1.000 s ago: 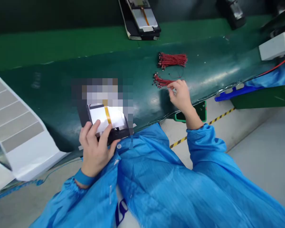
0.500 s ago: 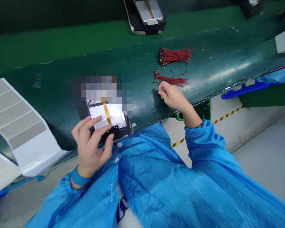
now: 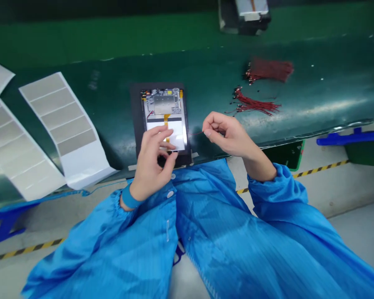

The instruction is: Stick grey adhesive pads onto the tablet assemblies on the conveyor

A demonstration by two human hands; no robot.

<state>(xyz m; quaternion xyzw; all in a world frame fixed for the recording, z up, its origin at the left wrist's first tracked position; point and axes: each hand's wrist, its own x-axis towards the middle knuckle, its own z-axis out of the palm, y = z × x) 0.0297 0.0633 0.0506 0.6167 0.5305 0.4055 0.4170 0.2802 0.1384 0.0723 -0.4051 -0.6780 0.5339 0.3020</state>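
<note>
An opened black device (image 3: 162,118) lies flat on the dark green bench (image 3: 314,89), showing a circuit board, a white panel and an orange strip. My left hand (image 3: 152,164) rests on its near end, fingers curled onto the white panel. My right hand (image 3: 227,135) hovers just right of the device, thumb and finger pinched on a thin red wire (image 3: 197,133) that points toward the device. Both arms wear blue sleeves.
Two bundles of red wires (image 3: 258,104) (image 3: 268,68) lie on the bench to the right. White sheets with grey label strips (image 3: 65,124) lie at the left. Another device (image 3: 244,14) sits on the far green belt. A yellow-black floor line runs below the bench edge.
My right hand left the red wire bundle and came toward the device with one wire pinched. The device now lies flat on the bench, further from the edge. The view shifted left.
</note>
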